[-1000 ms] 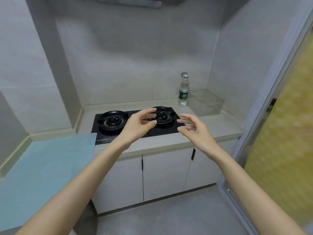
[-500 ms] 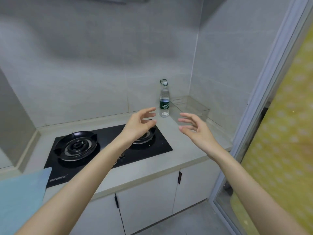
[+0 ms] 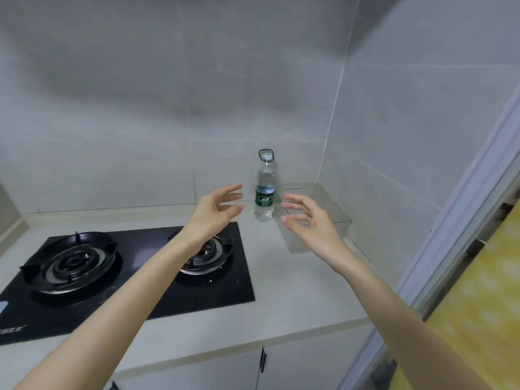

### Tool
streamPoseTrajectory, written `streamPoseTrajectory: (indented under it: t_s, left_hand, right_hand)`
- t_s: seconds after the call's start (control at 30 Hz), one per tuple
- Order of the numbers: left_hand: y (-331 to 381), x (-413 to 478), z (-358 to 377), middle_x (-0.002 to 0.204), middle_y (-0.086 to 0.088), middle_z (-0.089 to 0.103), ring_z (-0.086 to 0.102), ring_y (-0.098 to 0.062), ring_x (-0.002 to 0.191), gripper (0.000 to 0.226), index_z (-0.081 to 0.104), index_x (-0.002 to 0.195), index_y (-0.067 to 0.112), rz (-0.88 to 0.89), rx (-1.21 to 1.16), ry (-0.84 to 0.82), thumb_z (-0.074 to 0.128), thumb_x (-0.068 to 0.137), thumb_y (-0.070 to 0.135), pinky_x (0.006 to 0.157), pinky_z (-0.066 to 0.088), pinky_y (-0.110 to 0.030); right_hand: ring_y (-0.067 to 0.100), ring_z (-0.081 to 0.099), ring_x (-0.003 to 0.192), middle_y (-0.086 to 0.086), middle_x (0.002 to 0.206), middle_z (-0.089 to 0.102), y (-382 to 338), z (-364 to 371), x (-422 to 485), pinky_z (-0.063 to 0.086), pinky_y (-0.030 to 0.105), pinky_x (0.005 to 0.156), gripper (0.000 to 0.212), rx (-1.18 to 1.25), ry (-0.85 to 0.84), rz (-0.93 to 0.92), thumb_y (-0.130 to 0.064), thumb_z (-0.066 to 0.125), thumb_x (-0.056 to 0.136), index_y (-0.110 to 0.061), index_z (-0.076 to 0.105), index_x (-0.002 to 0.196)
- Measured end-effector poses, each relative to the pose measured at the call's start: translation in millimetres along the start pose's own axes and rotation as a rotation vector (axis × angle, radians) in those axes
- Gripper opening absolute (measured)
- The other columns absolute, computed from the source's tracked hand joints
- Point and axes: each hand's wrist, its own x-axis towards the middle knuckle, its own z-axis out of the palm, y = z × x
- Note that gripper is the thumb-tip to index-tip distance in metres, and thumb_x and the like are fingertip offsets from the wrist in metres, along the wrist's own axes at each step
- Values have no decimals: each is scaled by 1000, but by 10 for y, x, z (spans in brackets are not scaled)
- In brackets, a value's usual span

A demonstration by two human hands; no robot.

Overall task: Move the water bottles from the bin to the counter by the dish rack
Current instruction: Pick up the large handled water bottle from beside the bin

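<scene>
A black gas hob lies at the near left, carrying a left burner and a right burner. Grey tiled walls rise at the far side. White cabinet doors with a black handle sit nearest; a yellow patterned panel fills the right edge

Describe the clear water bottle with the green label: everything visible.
The clear plastic water bottle stands upright on the pale counter, near the tiled back wall, beside the clear plastic bin. It has a white cap under a dark green carry loop and a dark green label round its middle. The left hand and right hand flank it with open fingers; neither touches it.
</scene>
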Motion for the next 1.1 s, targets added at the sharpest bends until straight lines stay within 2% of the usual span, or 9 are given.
streamPoseTrajectory:
  t_s: [0.17,0.3,0.37,0.43,0.57,0.73,0.87,0.93,1.1]
  left_hand:
    - [-52,426,187,123,7,62,62,-8,101,43,52,134,28,-27,21,47,59,94,15,85,48,-24]
    - [-197,801,274,124,5,62,62,-5,98,43,52,134,26,-58,20,75,59,93,15,83,50,-22]
    - [-290,1004,300,124,3,62,62,-5,96,42,52,133,25,-60,23,80,59,93,14,82,49,-21]
    - [-383,1215,314,124,2,62,62,-6,94,41,53,132,24,-60,22,89,59,93,13,83,47,-21]
    - [-596,1698,332,123,2,63,63,-12,97,40,54,131,24,-53,46,96,59,93,14,82,45,-21]
    - [-911,2338,382,124,0,63,65,-16,100,40,55,130,26,-60,62,73,61,92,15,82,46,-22]
    - [-1098,2733,442,123,2,62,64,-16,104,44,54,131,30,-93,54,51,64,90,20,86,48,-23]
    - [-1177,2905,470,122,4,61,63,-16,106,46,53,133,32,-101,64,51,66,89,23,88,49,-24]
    - [-1430,3269,562,123,6,59,63,-15,106,52,49,135,38,-130,76,56,67,88,29,90,50,-27]
  right_hand:
    - [9,62,100,-6,120,62,328,-165,501,47,18,84,39,55,-23,17,-12,65,89,-25,54,124]
    - [-10,61,85,-9,116,61,587,-205,951,45,14,70,36,80,-29,27,-9,64,90,-29,53,118]
    - [-7,61,87,-8,115,59,727,-191,1172,47,11,72,38,79,-29,22,-8,65,89,-30,51,117]
    - [3,61,94,-8,117,58,860,-169,1375,47,12,78,39,73,-31,25,-9,66,89,-30,50,118]
    - [12,60,106,-26,114,54,1117,-116,1819,43,10,78,40,42,-15,45,-12,67,88,-34,51,118]
    - [13,59,114,-18,125,56,1471,-107,2348,42,8,78,41,13,29,59,-16,68,87,-38,53,119]
    - [14,57,116,-19,125,56,1699,-143,2677,44,22,93,41,-2,32,76,-19,67,88,-34,52,124]
    - [14,57,117,-22,125,55,1823,-146,2862,44,25,96,42,-18,21,92,-22,67,88,-33,52,126]
    - [12,52,116,-22,125,50,2093,-86,3294,40,19,90,47,-14,9,113,-21,68,88,-35,47,127]
